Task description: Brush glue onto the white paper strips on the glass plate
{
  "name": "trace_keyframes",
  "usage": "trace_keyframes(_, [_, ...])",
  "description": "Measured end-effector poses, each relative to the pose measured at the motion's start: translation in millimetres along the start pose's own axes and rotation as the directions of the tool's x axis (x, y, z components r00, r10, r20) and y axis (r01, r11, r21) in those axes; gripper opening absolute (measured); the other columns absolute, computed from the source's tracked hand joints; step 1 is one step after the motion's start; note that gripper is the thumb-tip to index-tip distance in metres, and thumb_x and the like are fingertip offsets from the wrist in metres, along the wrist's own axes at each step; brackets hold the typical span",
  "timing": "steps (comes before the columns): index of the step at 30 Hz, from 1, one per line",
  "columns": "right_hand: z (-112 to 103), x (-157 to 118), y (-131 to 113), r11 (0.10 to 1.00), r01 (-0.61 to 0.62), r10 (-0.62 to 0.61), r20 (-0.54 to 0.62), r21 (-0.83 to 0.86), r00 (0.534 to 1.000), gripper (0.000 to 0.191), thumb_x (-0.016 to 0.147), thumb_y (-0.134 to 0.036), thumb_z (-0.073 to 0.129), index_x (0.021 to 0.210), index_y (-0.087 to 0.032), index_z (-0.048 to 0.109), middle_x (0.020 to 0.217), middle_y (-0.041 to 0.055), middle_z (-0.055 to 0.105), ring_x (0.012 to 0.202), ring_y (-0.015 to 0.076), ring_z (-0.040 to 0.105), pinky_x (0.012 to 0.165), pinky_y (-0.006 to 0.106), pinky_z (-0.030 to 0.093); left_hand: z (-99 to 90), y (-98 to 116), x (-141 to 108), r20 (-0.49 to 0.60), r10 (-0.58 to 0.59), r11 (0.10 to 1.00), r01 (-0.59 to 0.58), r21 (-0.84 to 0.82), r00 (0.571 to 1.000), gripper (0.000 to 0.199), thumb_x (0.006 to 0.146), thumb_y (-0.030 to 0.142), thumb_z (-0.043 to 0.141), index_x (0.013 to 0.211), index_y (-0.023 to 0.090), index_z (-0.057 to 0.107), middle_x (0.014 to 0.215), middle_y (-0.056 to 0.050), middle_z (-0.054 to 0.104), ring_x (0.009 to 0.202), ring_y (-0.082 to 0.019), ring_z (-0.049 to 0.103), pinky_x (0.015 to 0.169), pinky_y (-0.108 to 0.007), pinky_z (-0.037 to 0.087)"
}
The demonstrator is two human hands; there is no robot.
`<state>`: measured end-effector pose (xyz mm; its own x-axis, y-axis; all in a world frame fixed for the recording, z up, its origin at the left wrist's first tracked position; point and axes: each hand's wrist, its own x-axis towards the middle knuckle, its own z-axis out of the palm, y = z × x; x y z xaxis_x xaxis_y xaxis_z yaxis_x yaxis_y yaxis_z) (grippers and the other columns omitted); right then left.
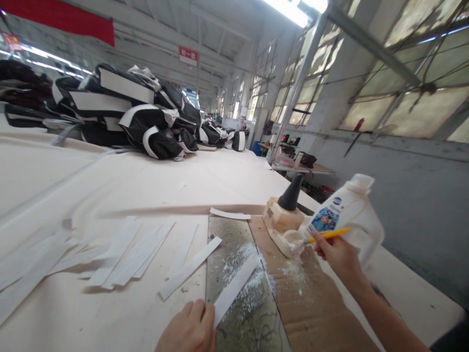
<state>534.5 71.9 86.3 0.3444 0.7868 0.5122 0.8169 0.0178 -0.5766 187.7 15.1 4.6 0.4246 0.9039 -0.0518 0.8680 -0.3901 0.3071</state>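
My left hand [190, 326] is closed on the near end of a white strip [236, 286], which lies slantwise over a grey board [252, 320] spotted with white glue-like smears. In my right hand [339, 254] is a yellow-handled brush [330, 234], its tip at the small whitish dish [289, 243] on the cardboard [300, 303]. Just behind that dish stands a stained block [280, 215] with a black cone [291, 192] on it. A white jug [344, 210] with a blue label leans beside my right hand. Another white strip [190, 269] rests partly on the board's left edge.
Several loose white strips [128, 254] spread across the pale table covering [164, 186] at left. One short strip [230, 214] lies at the board's far edge. Black and white padded pieces [120, 107] are piled at the back. A side table [311, 167] stands near the wall.
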Motion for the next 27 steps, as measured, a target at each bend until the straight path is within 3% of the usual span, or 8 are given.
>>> trace_keyframes(6, [-11.4,-2.6,-10.0,0.985,-0.022,0.023,0.003,-0.173,1.000,0.049,0.072,-0.062,0.045,0.047,-0.020,0.051,0.041,0.0036,0.053,0.042,0.0192,0.053,0.045,0.028,0.038,-2.4,2.6,-2.7,-0.020,-0.016,1.000,0.015,-0.022,1.000,0.031,0.079,0.005,0.039,0.100,0.014,0.061,0.102,-0.011,0.058,0.096,-0.024,0.053,0.086,-0.037,0.044])
trace_keyframes(8, [-4.0,-12.8,-23.6,0.991,0.038,-0.041,-0.022,-0.125,0.999,0.045,0.073,-0.060,0.045,0.056,-0.020,0.054,0.040,0.0013,0.051,0.041,0.0183,0.052,0.044,0.027,0.037,-1.6,4.2,-3.9,-0.021,-0.015,1.000,0.015,-0.003,1.000,0.034,0.078,0.004,0.038,0.101,0.015,0.060,0.102,-0.011,0.058,0.095,-0.024,0.053,0.085,-0.038,0.045])
trace_keyframes(10, [12.2,-32.5,-43.8,0.994,0.104,-0.108,0.098,0.044,0.989,0.040,0.076,-0.057,0.045,0.070,-0.019,0.057,0.043,-0.0009,0.051,0.042,0.0170,0.051,0.043,0.026,0.038,-0.3,4.9,-5.0,-0.025,-0.012,1.000,0.012,0.011,1.000,0.034,0.078,0.004,0.038,0.101,0.016,0.060,0.101,-0.010,0.058,0.093,-0.024,0.054,0.084,-0.039,0.045])
trace_keyframes(13, [46.3,-68.1,-76.5,0.938,0.138,-0.267,0.407,0.319,0.873,0.031,0.079,-0.048,0.050,0.082,-0.018,0.058,0.057,0.0001,0.057,0.051,0.0156,0.055,0.047,0.024,0.042,1.1,4.4,-6.3,-0.040,-0.019,1.000,0.020,0.022,0.999,0.033,0.077,0.004,0.039,0.098,0.017,0.061,0.100,-0.010,0.059,0.092,-0.023,0.054,0.083,-0.038,0.046])
trace_keyframes(16, [76.1,-79.6,-89.4,0.896,0.206,-0.402,0.525,0.392,0.750,0.021,0.079,-0.038,0.052,0.082,-0.018,0.059,0.071,0.0022,0.061,0.061,0.0151,0.057,0.054,0.023,0.044,1.0,4.1,-6.9,-0.025,-0.004,1.000,0.005,0.019,1.000,0.031,0.077,0.004,0.041,0.096,0.017,0.062,0.101,-0.010,0.059,0.093,-0.023,0.054,0.082,-0.036,0.046])
trace_keyframes(18, [86.1,-65.1,-81.7,0.909,0.268,-0.402,0.501,0.320,0.766,0.020,0.079,-0.035,0.048,0.076,-0.018,0.058,0.067,0.0017,0.059,0.060,0.0154,0.056,0.055,0.024,0.043,0.3,4.1,-6.6,-0.032,0.006,1.000,-0.006,0.017,0.999,0.031,0.077,0.004,0.040,0.095,0.017,0.062,0.102,-0.010,0.059,0.094,-0.023,0.054,0.083,-0.035,0.046])
trace_keyframes(23, [76.5,-17.7,-67.0,0.945,0.326,-0.317,0.311,0.024,0.896,0.024,0.076,-0.038,0.045,0.071,-0.017,0.056,0.061,0.0032,0.058,0.057,0.0193,0.056,0.057,0.030,0.040,-2.9,4.3,-4.5,0.001,-0.007,1.000,0.007,0.004,1.000,0.034,0.077,0.003,0.039,0.096,0.018,0.062,0.104,-0.009,0.058,0.097,-0.022,0.053,0.084,-0.035,0.045])
trace_keyframes(27, [73.3,-41.5,-95.3,0.925,0.332,-0.374,0.280,0.187,0.884,0.027,0.080,-0.041,0.046,0.076,-0.017,0.057,0.064,0.0029,0.059,0.057,0.0170,0.056,0.055,0.026,0.041,-5.7,5.7,-4.9,0.003,-0.010,1.000,0.010,-0.026,1.000,0.028,0.082,0.010,0.039,0.098,0.017,0.061,0.105,-0.010,0.057,0.098,-0.024,0.052,0.085,-0.037,0.044])
